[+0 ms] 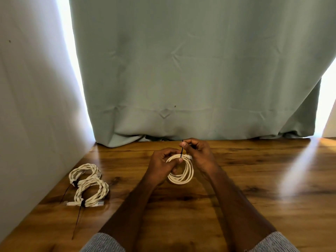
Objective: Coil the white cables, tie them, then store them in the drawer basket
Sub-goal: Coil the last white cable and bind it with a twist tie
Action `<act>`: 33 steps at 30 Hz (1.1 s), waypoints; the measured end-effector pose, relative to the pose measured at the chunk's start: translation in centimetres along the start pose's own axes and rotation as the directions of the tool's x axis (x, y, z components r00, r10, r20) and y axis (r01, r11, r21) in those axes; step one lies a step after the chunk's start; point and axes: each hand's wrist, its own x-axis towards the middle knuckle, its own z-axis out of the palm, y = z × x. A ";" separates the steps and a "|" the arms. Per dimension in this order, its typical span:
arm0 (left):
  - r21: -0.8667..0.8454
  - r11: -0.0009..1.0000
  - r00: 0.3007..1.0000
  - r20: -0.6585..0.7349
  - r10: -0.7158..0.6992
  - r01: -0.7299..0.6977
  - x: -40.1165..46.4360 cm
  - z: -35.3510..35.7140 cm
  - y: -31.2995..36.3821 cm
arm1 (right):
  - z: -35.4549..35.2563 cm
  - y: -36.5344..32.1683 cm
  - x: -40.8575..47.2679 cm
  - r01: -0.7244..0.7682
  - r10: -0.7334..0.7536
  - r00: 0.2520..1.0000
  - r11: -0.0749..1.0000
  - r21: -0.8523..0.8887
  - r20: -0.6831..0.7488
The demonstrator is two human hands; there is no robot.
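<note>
I see left hand (162,165) fingers gripping white coil (181,170), right hand (197,151) pinching black tie (181,151); two tied coils (87,184) left on desk (236,197)

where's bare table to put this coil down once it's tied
Right of the right hand, the wooden table lies bare out to the sunlit streak. Bare too between the left forearm and the two tied coils. The left edge by the wall is crowded: those coils and their black tie tails.

Coiled white cable (181,170) between both hands
</note>
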 end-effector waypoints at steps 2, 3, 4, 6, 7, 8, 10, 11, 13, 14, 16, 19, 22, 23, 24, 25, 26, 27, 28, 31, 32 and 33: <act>0.017 1.000 1.000 0.017 0.017 -0.018 0.1 0.0 -0.1 | 0.0 -0.2 -0.1 0.008 -0.008 1.000 1.000 0.022 -0.008; 0.028 0.999 0.999 0.024 0.024 -0.025 0.1 0.0 -0.2 | 0.0 -0.3 -0.1 0.012 -0.012 1.000 0.999 0.040 -0.001; 0.047 0.999 0.999 0.032 0.026 -0.028 0.1 -0.1 -0.3 | 0.0 -0.3 -0.2 0.015 -0.015 1.000 0.998 0.054 0.010; 0.095 0.995 0.998 0.055 0.010 -0.016 0.0 -0.2 -0.7 | -0.3 -0.4 -0.4 0.001 -0.004 0.999 0.996 0.091 0.039; 0.099 0.995 0.998 0.059 -0.007 0.001 -0.1 -0.3 -0.8 | -0.5 -0.5 -0.4 -0.013 0.007 0.998 0.994 0.110 0.056; 0.081 0.997 0.998 0.049 -0.026 0.022 -0.1 -0.4 -0.9 | -0.8 -0.5 -0.4 -0.027 0.017 0.997 0.992 0.127 0.077; 0.010 0.999 0.998 0.019 -0.053 0.053 0.1 -0.5 -1.0 | -1.0 -0.6 -0.5 -0.068 0.046 0.991 0.982 0.178 0.125; -0.023 0.998 0.998 0.006 -0.063 0.063 0.2 -0.6 -1.0 | -1.1 -0.6 -0.5 -0.107 0.075 0.986 0.970 0.219 0.149; -0.064 0.995 0.997 -0.013 -0.081 0.080 0.3 -0.6 -1.1 | -1.5 -0.3 -0.4 -0.192 0.139 0.973 0.934 0.303 0.186; -0.071 0.994 0.996 -0.015 -0.086 0.085 0.3 -0.6 -1.1 | -1.6 -0.3 -0.4 -0.208 0.152 0.968 0.929 0.307 0.198; -0.068 0.994 0.996 -0.007 -0.086 0.086 0.3 -0.7 -1.2 | -1.8 -0.2 -0.3 -0.165 0.118 0.969 0.963 0.212 0.219; -0.036 0.996 0.997 0.020 -0.078 0.079 0.3 -0.8 -1.3 | -1.6 -0.4 -0.5 -0.089 0.075 0.966 0.995 0.046 0.247; 0.002 0.997 0.996 0.038 -0.080 0.080 0.3 -0.9 -1.2 | -2.0 -0.6 -0.2 0.022 0.018 0.962 0.990 -0.142 0.273; 0.009 0.997 0.996 0.043 -0.083 0.083 0.2 -0.9 -1.2 | -2.2 -0.7 -0.1 0.072 -0.008 0.955 0.976 -0.205 0.298; 0.014 0.996 0.995 0.047 -0.089 0.089 0.2 -0.9 -1.2 | -2.3 -0.8 -0.1 0.118 -0.029 0.946 0.959 -0.258 0.324; 0.021 0.995 0.994 0.049 -0.097 0.096 0.2 -0.9 -1.2 | -2.4 -0.8 -0.1 0.155 -0.045 0.937 0.942 -0.298 0.345; 0.029 0.994 0.993 0.051 -0.103 0.102 0.2 -0.9 -1.3 | -2.6 -0.9 -0.1 0.187 -0.060 0.930 0.927 -0.326 0.364; 0.034 0.994 0.993 0.052 -0.108 0.107 0.1 -0.9 -1.3 | -2.6 -0.9 -0.1 0.218 -0.076 0.923 0.912 -0.348 0.378; 0.036 0.994 0.993 0.053 -0.110 0.108 0.1 -0.8 -1.3 | -2.7 -1.0 0.0 0.245 -0.092 0.917 0.897 -0.367 0.388; 0.053 0.992 0.993 0.041 -0.113 0.110 0.1 -0.6 -1.2 | -2.8 -0.9 0.0 0.311 -0.134 0.908 0.851 -0.424 0.396; 0.060 0.992 0.993 0.036 -0.116 0.113 0.1 -0.5 -1.2 | -2.8 -0.9 0.0 0.331 -0.146 0.905 0.832 -0.445 0.399; 0.065 0.991 0.993 0.031 -0.116 0.114 0.1 -0.4 -1.2 | -2.7 -0.9 0.0 0.344 -0.150 0.902 0.817 -0.463 0.404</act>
